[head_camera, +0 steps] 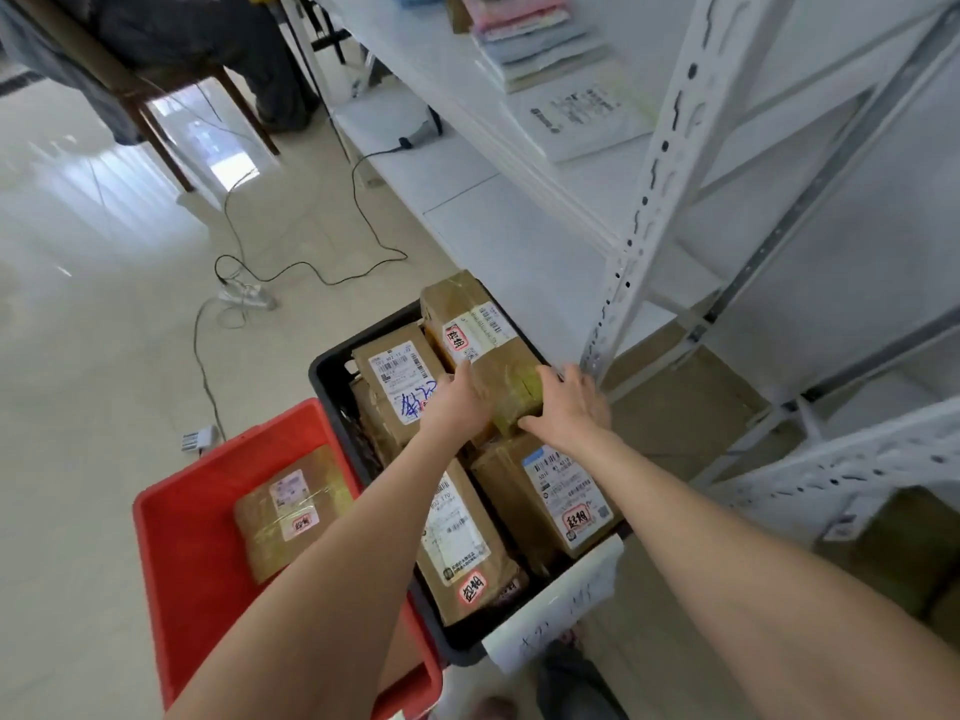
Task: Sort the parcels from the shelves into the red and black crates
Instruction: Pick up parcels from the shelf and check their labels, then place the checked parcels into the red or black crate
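A long brown taped parcel with a white label lies across the far right of the black crate, resting on the other parcels. My left hand grips its near left side and my right hand its near right end. Several brown labelled parcels fill the black crate, such as one at the near right and one at the near middle. The red crate stands left of it on the floor and holds one brown parcel.
A white metal shelf rack stands at the right, with folded items and papers on an upper shelf and a parcel on a low shelf. Black cables and a power strip lie on the tiled floor. A wooden chair stands far left.
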The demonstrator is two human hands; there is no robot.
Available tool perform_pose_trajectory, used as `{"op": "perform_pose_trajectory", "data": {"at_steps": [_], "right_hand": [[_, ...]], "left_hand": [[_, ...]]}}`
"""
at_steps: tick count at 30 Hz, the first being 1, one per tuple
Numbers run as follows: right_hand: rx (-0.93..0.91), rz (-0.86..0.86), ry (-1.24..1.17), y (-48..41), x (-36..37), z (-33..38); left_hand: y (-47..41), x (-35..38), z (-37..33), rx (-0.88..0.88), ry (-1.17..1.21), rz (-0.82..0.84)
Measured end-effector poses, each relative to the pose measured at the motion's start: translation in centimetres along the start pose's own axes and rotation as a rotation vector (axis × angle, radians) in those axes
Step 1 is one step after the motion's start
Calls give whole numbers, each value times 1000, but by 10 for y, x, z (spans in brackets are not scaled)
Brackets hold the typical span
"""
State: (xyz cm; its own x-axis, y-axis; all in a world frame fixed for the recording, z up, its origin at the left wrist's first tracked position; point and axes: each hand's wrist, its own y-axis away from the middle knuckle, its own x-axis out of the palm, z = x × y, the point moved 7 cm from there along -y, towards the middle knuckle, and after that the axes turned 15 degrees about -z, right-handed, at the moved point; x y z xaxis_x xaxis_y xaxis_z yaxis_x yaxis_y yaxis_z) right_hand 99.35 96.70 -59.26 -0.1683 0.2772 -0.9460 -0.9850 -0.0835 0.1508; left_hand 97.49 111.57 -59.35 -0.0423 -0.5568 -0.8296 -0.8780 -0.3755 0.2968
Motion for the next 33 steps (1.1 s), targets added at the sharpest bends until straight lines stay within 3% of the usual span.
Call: {"op": "perform_pose_trajectory", "data": {"at_steps": [3, 8, 19, 33], "right_hand": [[53, -73, -5, 29, -24, -12], [186, -171, -6, 98, -61, -43], [572, -313, 1, 284, -125, -154], [952, -479, -8, 582, -164, -332]], "left_hand": [[26, -10, -25, 264, -343, 12], [96, -9, -70, 581, -558, 17], [261, 48, -157, 1082, -592, 70], [573, 171, -244, 1508, -608, 179]]}}
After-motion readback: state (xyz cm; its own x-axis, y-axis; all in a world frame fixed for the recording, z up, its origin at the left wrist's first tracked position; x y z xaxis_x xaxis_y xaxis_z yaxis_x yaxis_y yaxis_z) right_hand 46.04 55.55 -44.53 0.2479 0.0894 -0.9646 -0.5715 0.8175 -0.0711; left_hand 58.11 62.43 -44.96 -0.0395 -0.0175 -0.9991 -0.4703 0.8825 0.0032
